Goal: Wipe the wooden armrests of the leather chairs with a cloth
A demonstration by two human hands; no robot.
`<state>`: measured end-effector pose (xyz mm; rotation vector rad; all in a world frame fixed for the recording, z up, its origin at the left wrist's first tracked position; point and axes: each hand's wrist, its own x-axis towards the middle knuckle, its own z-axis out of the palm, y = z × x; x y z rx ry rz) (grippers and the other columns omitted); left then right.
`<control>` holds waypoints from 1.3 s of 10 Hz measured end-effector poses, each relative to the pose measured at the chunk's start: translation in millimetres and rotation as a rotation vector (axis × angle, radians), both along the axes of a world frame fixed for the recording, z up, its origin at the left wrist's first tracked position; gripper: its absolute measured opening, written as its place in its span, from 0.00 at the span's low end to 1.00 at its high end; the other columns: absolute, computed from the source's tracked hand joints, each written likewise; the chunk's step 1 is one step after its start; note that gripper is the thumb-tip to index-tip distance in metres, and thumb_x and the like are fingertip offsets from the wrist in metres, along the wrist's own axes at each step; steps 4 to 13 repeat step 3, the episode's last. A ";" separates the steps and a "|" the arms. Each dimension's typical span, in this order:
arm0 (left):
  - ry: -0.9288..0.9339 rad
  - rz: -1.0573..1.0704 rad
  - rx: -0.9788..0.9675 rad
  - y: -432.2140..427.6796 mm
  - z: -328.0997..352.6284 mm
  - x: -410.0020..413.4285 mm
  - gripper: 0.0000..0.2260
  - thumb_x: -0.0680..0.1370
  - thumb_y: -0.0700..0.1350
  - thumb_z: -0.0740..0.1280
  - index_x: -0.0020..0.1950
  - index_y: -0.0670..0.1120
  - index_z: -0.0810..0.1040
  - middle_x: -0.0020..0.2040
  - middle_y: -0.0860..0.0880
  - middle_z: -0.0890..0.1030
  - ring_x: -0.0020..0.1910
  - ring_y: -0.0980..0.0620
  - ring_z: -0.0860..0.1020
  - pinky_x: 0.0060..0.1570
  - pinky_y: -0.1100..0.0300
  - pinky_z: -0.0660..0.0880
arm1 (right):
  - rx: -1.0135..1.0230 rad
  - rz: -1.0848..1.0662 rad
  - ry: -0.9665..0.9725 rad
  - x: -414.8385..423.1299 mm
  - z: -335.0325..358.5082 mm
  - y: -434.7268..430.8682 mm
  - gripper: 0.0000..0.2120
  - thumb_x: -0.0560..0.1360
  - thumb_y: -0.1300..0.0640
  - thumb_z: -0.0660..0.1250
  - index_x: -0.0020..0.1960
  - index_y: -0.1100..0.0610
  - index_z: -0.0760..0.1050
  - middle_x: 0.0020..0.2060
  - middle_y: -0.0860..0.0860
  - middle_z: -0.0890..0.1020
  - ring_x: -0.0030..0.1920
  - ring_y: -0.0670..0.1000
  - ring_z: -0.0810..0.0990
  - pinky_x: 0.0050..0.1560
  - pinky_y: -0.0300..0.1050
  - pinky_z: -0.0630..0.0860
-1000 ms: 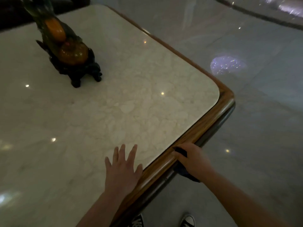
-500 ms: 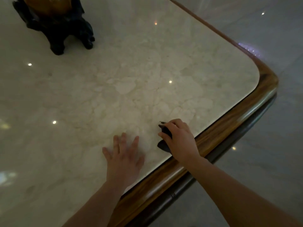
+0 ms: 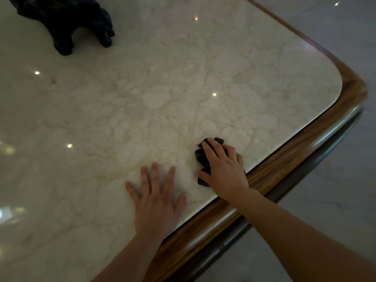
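Observation:
My right hand (image 3: 222, 169) presses a dark crumpled cloth (image 3: 200, 156) flat onto the pale marble tabletop (image 3: 162, 94), close to the table's wooden rim (image 3: 284, 169). The cloth shows past my fingertips and beside my thumb; most of it is hidden under the hand. Flat on the marble just to the left lies my left hand (image 3: 157, 198), fingers spread and holding nothing. No chair or armrest is in view.
A dark carved figurine base (image 3: 67, 23) stands on the marble at the far left. The wooden rim curves around the table's right corner (image 3: 354, 88), with a dark metal rail (image 3: 305, 165) under it. Glossy grey floor (image 3: 335, 200) lies to the right.
My right hand carried the cloth from the wooden rim up onto the marble, then a little farther in. The left hand stayed flat. The view moved closer to the table.

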<state>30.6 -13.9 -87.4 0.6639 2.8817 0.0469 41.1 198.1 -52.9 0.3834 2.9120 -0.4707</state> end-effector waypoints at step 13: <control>-0.105 0.019 -0.056 4.8 11.9 -3.6 0.35 0.77 0.70 0.44 0.81 0.56 0.45 0.81 0.40 0.48 0.79 0.35 0.42 0.68 0.24 0.44 | -0.039 -0.056 0.102 15.5 37.7 15.3 0.39 0.74 0.31 0.62 0.79 0.47 0.57 0.80 0.46 0.58 0.76 0.57 0.57 0.73 0.60 0.59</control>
